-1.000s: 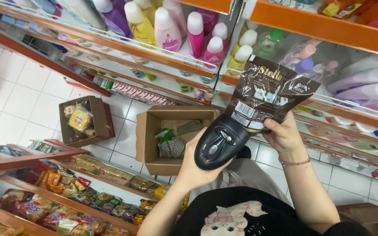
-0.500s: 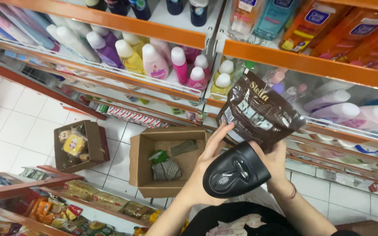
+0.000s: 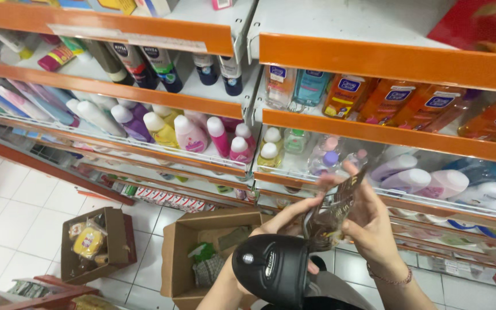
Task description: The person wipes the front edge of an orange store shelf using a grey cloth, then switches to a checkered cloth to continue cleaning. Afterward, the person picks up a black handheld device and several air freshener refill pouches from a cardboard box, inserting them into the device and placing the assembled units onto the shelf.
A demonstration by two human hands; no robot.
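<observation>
Two hands meet at chest height in front of the shelves, both busy. The left hand (image 3: 285, 221) is wrapped around a black handheld scanner (image 3: 271, 268), its head turned toward the camera, while the fingers of that same hand stretch up to touch the lower edge of a dark brown pouch (image 3: 334, 212). The right hand (image 3: 368, 221) pinches the pouch from the other side, holding it edge-on and tilted, likely so one face can be turned toward the scanner; the pouch is blurred, so its print cannot be made out. It sits between the two hands, just above the scanner. Below, on the white tiled floor (image 3: 24, 201), an open cardboard box (image 3: 193, 241) holds a few items, and a smaller box (image 3: 96, 244) with yellow packets stands well apart to its left. Orange-edged shelves (image 3: 374, 60) carry rows of bottles (image 3: 190, 135) in pink, purple, yellow and white.
</observation>
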